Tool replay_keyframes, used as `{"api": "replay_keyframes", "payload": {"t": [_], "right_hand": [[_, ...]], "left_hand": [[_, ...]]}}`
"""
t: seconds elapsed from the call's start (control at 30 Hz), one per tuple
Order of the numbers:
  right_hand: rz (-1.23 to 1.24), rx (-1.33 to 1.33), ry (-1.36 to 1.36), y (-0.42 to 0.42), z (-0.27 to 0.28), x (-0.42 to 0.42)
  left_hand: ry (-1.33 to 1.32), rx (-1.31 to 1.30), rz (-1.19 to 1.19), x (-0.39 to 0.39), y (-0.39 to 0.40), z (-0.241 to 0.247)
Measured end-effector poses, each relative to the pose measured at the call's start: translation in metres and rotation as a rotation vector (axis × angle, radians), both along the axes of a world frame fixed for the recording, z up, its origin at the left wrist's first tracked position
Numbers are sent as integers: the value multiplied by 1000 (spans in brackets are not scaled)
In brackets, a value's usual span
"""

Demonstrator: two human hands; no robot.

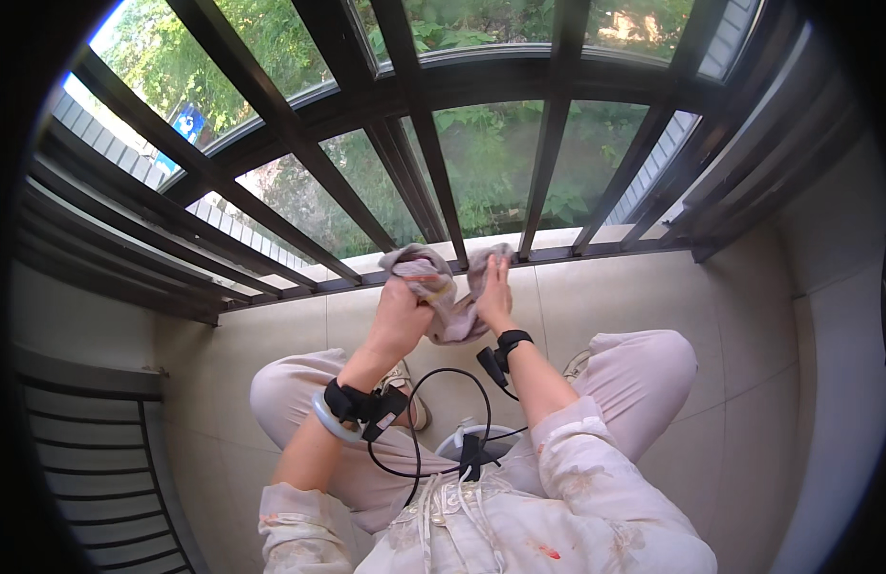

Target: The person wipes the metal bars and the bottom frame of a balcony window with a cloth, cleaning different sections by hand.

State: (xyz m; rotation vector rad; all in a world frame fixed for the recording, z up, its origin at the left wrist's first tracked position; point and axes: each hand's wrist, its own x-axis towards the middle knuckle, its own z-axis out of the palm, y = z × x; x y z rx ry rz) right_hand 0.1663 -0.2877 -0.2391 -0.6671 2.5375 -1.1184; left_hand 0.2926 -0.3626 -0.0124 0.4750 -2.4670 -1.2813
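Note:
A crumpled greyish-pink cloth (453,316) stretches between my two hands at the foot of a dark metal railing (545,168). My left hand (403,312) is closed on the cloth's left part, which is bunched up against the bottom rail. My right hand (495,290) has its fingers extended and pressed on the cloth's right part, by the base of a bar. Both wrists carry black straps with small black devices, and a pale bangle (335,417) circles my left forearm.
Black cable (419,423) loops between my knees, above a round pale container (450,441) mostly hidden by my clothes. Window glass and foliage lie behind the bars. Tiled floor (629,294) surrounds my shoes. A dark slatted rack (91,445) stands at lower left, and walls rise at both sides.

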Motion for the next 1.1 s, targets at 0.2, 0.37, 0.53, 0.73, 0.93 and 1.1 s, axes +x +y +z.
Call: {"api": "replay_keyframes", "payload": {"t": [0.2, 0.37, 0.53, 0.73, 0.93, 1.1], "right_hand": [[-60, -2, 81, 18, -2, -27], [-52, 35, 153, 34, -22, 5], [-172, 3, 344, 28, -9, -9], [-82, 186, 315, 3, 11, -22], [130, 353, 162, -27, -16, -77], [83, -128, 342, -22, -25, 26]], "left_hand": [[-349, -434, -429, 9, -6, 3], [-352, -624, -650, 29, -1, 1], [-257, -752, -659, 38, 15, 14], [-301, -923, -607, 50, 21, 37], [-359, -926, -635, 51, 28, 36], [-416, -915, -526, 55, 30, 26]]}}
